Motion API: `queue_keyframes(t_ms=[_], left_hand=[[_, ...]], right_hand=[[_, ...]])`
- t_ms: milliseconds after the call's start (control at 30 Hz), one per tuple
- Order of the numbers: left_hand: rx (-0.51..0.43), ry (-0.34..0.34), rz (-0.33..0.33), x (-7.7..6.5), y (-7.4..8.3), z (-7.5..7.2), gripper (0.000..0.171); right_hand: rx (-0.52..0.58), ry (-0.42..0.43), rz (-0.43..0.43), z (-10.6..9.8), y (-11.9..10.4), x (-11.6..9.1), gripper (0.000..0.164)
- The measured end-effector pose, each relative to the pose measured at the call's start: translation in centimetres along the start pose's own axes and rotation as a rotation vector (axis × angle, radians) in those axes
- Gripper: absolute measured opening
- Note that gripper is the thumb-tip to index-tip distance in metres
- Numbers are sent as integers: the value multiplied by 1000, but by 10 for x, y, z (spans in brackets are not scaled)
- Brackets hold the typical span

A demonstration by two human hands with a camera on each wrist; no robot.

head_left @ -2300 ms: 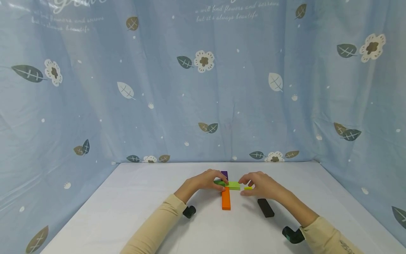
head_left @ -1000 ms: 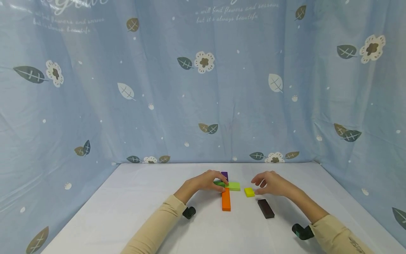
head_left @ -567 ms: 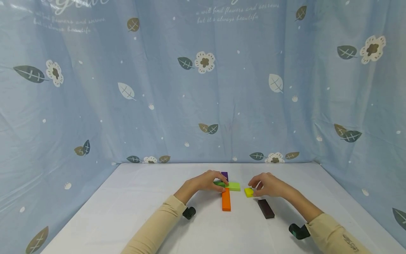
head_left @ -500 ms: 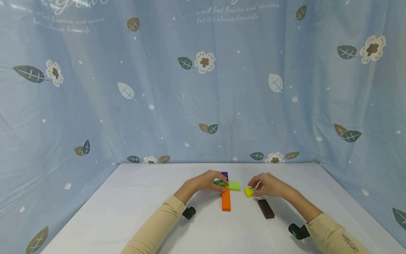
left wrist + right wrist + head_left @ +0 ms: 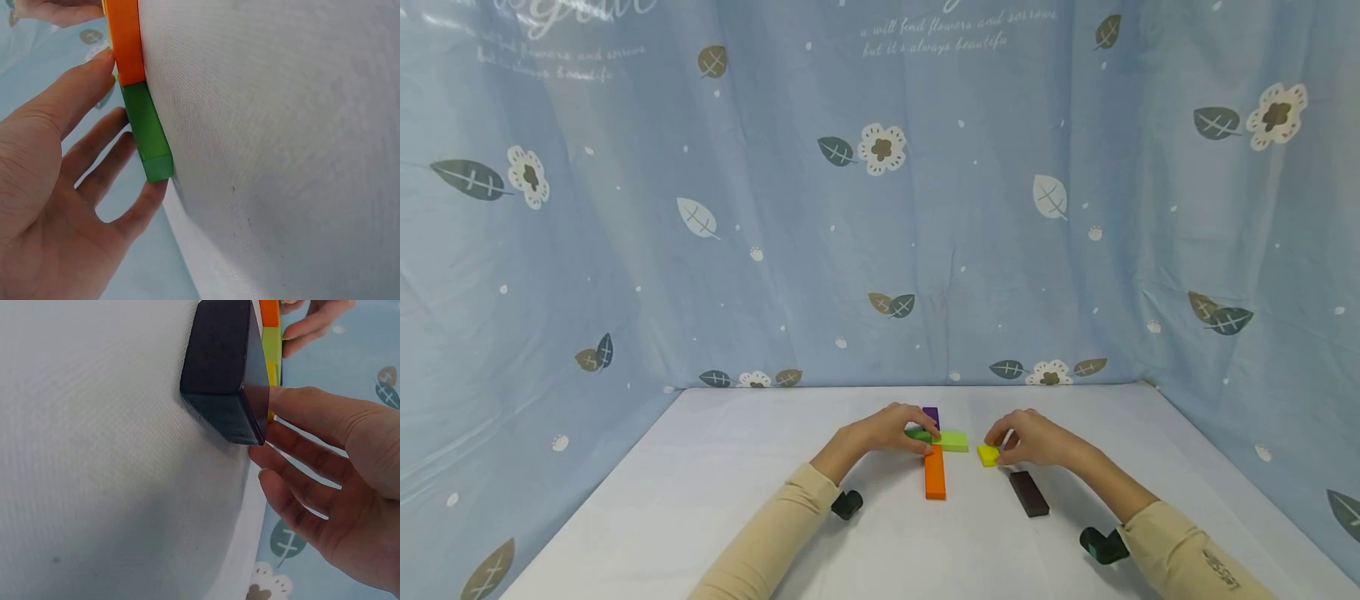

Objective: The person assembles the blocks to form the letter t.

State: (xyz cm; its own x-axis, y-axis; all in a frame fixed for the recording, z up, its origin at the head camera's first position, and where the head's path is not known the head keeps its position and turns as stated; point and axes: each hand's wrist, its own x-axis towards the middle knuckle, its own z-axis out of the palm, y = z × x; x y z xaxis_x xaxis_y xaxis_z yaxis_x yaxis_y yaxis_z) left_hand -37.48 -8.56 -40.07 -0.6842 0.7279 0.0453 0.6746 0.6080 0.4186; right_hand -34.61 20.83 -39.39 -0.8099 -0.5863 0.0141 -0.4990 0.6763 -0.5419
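Observation:
In the head view my left hand (image 5: 891, 427) rests at the middle of a cross of coloured blocks, holding the green block (image 5: 147, 128) there. Its thumb touches the end of the orange block (image 5: 935, 475), and its little finger lies at the green block's near end in the left wrist view. A light green block (image 5: 953, 442) points right and a purple block (image 5: 931, 417) points away. My right hand (image 5: 1033, 437) pinches a short yellow block (image 5: 988, 455) between thumb and index finger, a small gap right of the light green block. The right wrist view mostly hides it.
A black block (image 5: 1029, 493) lies on the white tabletop (image 5: 760, 525) just nearer than my right hand, and looms large in the right wrist view. Behind the table hangs a blue patterned curtain (image 5: 775, 250).
My right hand first had the yellow block beside the light green one, let go and drew back right, then returned and closed on it. My left hand stays put.

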Motion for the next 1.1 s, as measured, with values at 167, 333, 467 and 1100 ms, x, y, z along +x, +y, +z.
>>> queue_keyframes(t_ms=[167, 333, 467, 1100], left_hand=[[-17, -8, -23, 1, 1, -1, 28], [-17, -11, -34, 2, 1, -1, 28], [-16, -9, -39, 2, 0, 0, 28], [-27, -8, -57, 0, 1, 0, 29]], right_hand=[[-10, 1, -24, 0, 1, 0, 27], [-27, 9, -34, 0, 2, 0, 26], [-37, 14, -31, 0, 1, 1, 26], [-85, 23, -5, 0, -1, 0, 24]])
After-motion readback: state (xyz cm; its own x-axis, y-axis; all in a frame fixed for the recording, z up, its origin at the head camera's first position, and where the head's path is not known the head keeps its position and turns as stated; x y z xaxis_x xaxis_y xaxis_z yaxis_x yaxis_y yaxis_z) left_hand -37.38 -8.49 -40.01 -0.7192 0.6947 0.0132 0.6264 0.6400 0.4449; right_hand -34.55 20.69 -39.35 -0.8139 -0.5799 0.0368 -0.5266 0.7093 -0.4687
